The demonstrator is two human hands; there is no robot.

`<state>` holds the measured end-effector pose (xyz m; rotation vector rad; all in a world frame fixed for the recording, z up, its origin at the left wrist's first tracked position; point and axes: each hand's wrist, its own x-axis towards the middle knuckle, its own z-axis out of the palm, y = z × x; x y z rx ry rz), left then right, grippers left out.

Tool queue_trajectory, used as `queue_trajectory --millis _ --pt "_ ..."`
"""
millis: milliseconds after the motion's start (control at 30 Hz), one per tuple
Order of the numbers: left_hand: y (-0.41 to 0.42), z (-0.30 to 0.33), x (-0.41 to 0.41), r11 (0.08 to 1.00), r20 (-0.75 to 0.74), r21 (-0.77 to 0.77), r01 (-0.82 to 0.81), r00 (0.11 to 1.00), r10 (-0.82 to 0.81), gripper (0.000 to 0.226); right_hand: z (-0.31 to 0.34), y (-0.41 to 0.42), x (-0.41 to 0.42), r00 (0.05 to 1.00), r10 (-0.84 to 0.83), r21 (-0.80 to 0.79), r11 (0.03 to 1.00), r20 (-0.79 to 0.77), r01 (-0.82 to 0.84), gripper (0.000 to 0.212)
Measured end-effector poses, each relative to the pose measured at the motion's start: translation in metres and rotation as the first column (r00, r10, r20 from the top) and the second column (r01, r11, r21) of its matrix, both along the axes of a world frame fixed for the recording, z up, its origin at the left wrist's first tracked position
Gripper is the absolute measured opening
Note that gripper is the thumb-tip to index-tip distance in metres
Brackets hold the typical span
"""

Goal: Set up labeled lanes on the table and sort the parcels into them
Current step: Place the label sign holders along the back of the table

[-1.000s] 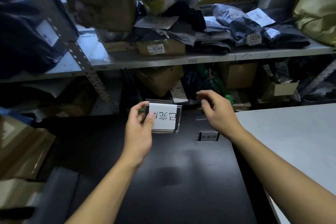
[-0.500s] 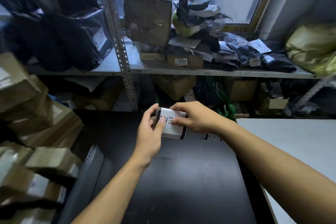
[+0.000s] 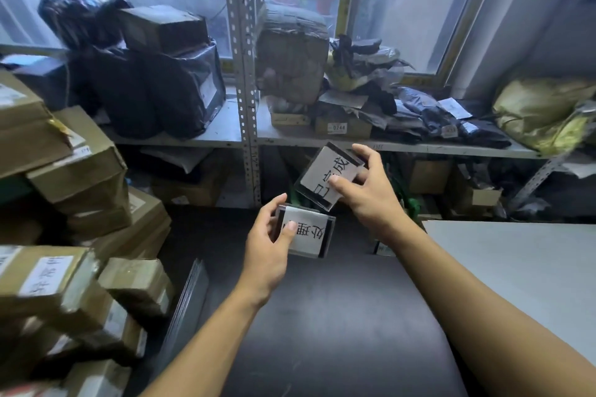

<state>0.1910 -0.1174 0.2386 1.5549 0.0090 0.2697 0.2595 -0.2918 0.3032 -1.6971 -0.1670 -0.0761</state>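
Observation:
My left hand [image 3: 269, 243] holds a clear acrylic label stand [image 3: 309, 232] with a white card and black characters, thumb on its front. My right hand [image 3: 371, 193] grips a second clear label stand [image 3: 329, 172], tilted and lifted just above the first. Both hover over the far end of the black table [image 3: 322, 332]. A third small label stand [image 3: 383, 248] sits on the table, mostly hidden behind my right forearm. Cardboard parcels [image 3: 77, 177] are stacked at the left.
A metal rack [image 3: 245, 106] behind the table carries boxes, black bags and grey mailers [image 3: 429, 116]. A yellow sack [image 3: 545, 113] lies on the shelf at right. A grey table [image 3: 522, 274] adjoins on the right. Flat dark sheets [image 3: 187, 306] lean beside the parcels.
My right hand has taken one label stand off the pair that the left held and raised it to the right. The camera has tilted up, showing more of the shelves.

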Motion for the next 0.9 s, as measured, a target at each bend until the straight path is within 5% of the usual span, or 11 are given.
queue_trajectory --millis 333,433,667,900 --pt "0.024 0.001 -0.019 0.975 -0.004 0.105 0.198 0.98 -0.199 0.06 -0.025 0.041 -0.032 0.991 -0.065 0.253 0.963 -0.121 0.094 0.051" --pt "0.033 -0.001 -0.025 0.972 -0.006 0.108 0.21 0.978 -0.21 0.061 -0.025 0.047 -0.041 0.992 -0.057 0.259 0.962 -0.116 0.086 0.058" --pt "0.044 -0.003 -0.036 0.956 -0.001 0.131 0.263 0.964 -0.265 0.074 -0.031 0.059 -0.059 0.964 -0.265 0.28 0.923 -0.036 0.264 0.041" --pt "0.044 -0.002 -0.032 0.926 -0.026 0.134 0.353 0.935 -0.353 0.08 -0.044 0.055 -0.065 0.958 -0.277 0.242 0.927 -0.071 0.286 0.032"
